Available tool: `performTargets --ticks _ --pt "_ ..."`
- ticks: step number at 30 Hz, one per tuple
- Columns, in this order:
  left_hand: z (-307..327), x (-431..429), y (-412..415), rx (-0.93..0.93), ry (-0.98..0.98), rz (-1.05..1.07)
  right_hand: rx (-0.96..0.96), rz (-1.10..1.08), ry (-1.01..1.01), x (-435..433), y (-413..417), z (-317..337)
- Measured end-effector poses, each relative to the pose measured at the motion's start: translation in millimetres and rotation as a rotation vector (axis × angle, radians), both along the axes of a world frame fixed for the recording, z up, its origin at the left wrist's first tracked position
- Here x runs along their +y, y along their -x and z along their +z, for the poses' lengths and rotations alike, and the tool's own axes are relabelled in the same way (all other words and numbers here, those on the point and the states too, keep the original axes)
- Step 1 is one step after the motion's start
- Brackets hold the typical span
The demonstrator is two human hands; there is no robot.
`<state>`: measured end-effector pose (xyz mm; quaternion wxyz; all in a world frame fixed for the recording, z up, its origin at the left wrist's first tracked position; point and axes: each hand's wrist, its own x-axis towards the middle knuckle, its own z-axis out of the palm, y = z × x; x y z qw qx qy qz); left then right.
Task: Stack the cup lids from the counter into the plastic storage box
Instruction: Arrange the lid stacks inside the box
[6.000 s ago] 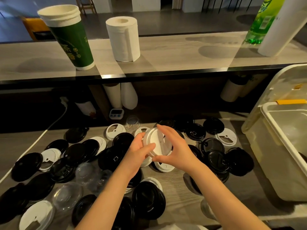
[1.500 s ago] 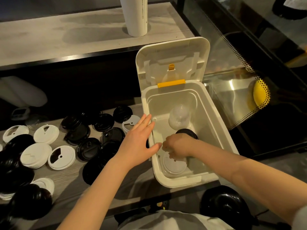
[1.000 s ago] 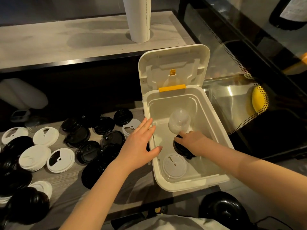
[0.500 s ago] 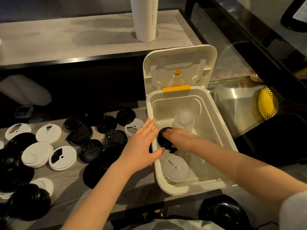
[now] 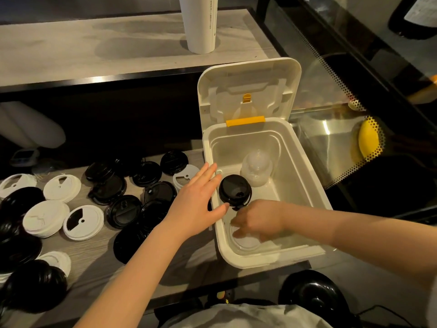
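The white plastic storage box (image 5: pixel 251 259) stands open at the counter's right end, its hinged cover (image 5: pixel 248 86) upright. Inside are a stack of black lids (image 5: pixel 235 189) by the left wall, clear dome lids (image 5: pixel 256 168) further back and white lids (image 5: pixel 246 243) at the near end. My left hand (image 5: pixel 194 204) rests flat on the box's left rim, fingers straight. My right hand (image 5: pixel 260 221) is inside the box, just past the black stack, fingers loosely bent over the white lids and holding nothing. Several black lids (image 5: pixel 123 210) and white lids (image 5: pixel 83 222) lie on the counter.
A tall white cup stack (image 5: pixel 199 22) stands on the upper shelf behind the box. A glass display case (image 5: pixel 331 138) is right of the box. A black round object (image 5: pixel 312 298) sits below the counter edge.
My right hand set the black lid stack against the box's left wall, let go and drew back over the white lids. My left hand stayed on the rim.
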<state>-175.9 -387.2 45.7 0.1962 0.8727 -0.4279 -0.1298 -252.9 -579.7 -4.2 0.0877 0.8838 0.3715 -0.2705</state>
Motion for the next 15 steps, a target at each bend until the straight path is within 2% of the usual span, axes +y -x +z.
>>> performTargets --ticks 3,6,13,15 --pt "-0.2 0.7 -0.2 0.0 0.0 0.001 -0.064 0.02 0.006 -6.7 -1.6 -1.1" --pt "0.2 -1.6 1.1 0.01 0.001 0.008 -0.115 -0.069 0.061 -20.7 -1.2 1.2" --pt "0.9 -2.2 2.8 -0.043 -0.049 0.013 -0.061 -0.351 0.5 -31.8 -13.9 6.0" --pt "0.7 -2.1 3.4 -0.05 -0.065 0.018 -0.071 -0.403 0.567 -34.6 -13.9 5.4"
